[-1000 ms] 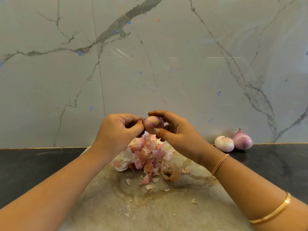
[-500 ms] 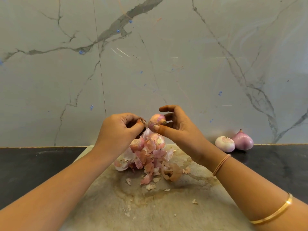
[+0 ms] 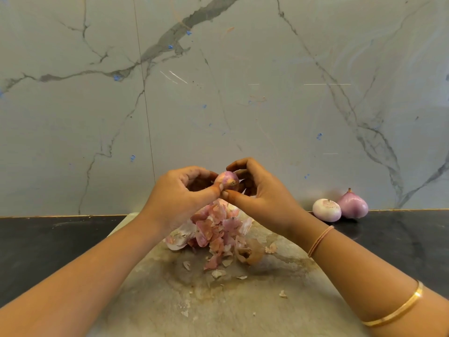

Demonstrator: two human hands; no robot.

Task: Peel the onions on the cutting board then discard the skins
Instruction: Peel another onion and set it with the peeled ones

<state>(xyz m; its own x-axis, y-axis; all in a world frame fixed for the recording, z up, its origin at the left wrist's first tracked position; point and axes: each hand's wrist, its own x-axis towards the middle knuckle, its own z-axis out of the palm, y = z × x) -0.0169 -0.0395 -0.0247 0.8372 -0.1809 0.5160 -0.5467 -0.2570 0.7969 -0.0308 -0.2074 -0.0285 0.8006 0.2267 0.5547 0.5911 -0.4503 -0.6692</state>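
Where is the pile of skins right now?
In the head view, the pile of skins lies mid-frame on the far half of the cutting board, just below the left hand and right hand gripping the onion.

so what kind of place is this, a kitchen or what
Probably a home kitchen: a dark countertop against a marble-look wall, a stained cutting board heaped with onion skins, and an onion held by the left hand and right hand.

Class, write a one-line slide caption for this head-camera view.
Left hand and right hand grip a small onion above the skin pile on the cutting board.
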